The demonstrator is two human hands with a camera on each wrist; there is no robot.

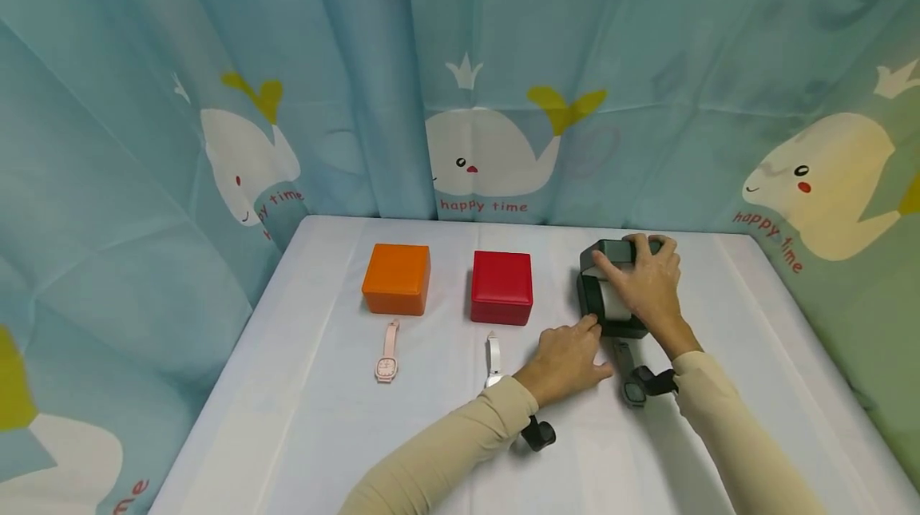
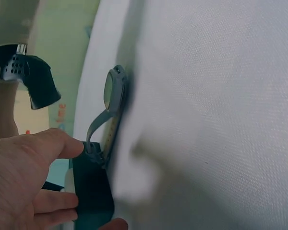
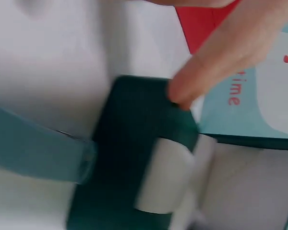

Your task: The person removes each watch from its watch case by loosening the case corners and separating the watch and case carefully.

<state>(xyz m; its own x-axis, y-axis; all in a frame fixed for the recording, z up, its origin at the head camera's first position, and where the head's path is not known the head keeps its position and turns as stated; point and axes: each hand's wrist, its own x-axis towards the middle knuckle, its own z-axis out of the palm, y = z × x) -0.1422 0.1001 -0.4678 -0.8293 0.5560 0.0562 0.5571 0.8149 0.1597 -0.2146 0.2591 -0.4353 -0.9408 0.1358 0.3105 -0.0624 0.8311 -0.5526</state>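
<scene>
At the right back of the table stands a dark green watch box [image 1: 591, 299], its lid [image 1: 607, 250] tilted up and a pale cushion [image 1: 613, 303] inside. My right hand [image 1: 650, 283] grips the lid, thumb on the left and fingers over the top. My left hand [image 1: 568, 363] touches the front left corner of the box with its fingertips, thumb spread away. A grey-green watch [image 1: 634, 394] lies in front of the box, under my right wrist. In the left wrist view this watch [image 2: 116, 91] shows its strap close to my left hand's extended finger.
A closed red box [image 1: 501, 287] and a closed orange box [image 1: 397, 279] stand in a row to the left. Before them lie a white watch [image 1: 493, 355], partly behind my left sleeve, and a pink watch [image 1: 386, 363]. A whale-print curtain [image 1: 359, 164] hangs around the table.
</scene>
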